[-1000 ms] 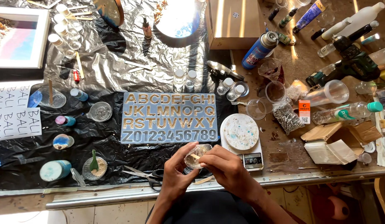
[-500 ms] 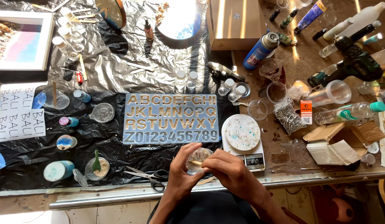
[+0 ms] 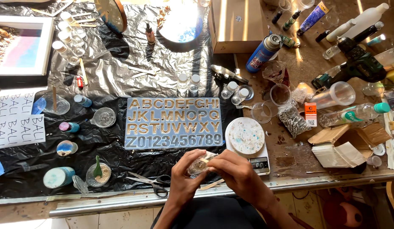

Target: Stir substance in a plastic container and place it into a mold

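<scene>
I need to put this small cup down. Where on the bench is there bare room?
Bare black sheet lies left of the scissors, between the small dish with the green scoop and the letter mould. Crumpled foil above the mould is partly open. Right of the scale is crowded with cups and bottles.

A brown wooden workbench [image 3: 298, 152] with a metal front edge carries the work. Crinkled black and silver plastic sheeting [image 3: 120, 72] covers the surface beyond and to the left of the left hand [image 3: 185, 180]. A pale blue rectangular silicone mould of letters and digits [image 3: 173, 123] lies on the sheeting just beyond both hands. Black-handled scissors [image 3: 152, 181] lie just left of the left hand. A small white digital scale [image 3: 248, 142], topped by what appears to be a speckled round disc, sits just beyond the right hand [image 3: 239, 176]. A brown cardboard box [image 3: 237, 23] stands well beyond it.
</scene>
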